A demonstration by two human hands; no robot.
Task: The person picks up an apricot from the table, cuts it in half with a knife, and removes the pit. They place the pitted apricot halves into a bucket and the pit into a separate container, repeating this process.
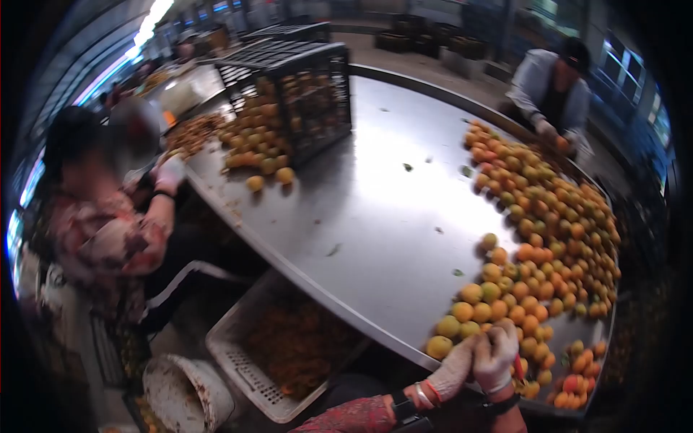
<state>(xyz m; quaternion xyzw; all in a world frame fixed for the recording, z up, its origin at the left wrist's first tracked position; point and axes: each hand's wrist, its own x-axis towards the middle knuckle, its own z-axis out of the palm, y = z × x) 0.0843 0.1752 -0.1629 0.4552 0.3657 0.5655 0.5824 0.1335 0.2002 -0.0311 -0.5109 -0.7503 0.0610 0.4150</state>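
My left hand (453, 369), in a white glove, is closed at the near edge of the metal table. It meets my right hand (497, 355), also gloved and closed. What the left fingers hold is hidden. A thin red object (518, 366) sticks out from the right hand; it looks like a handle, but its end is out of sight. A large pile of apricots (559, 209), orange to greenish yellow, spreads just beyond and to the right of both hands. A smaller cluster of apricots (580, 375) lies at the right corner.
A black crate (317, 108) lies tipped on the metal table (339, 209), apricots spilling out. Below are a pale basket (245, 375) of orange pieces and a dirty white bucket (184, 393). One person (108, 224) works at left, another (552, 94) across the table.
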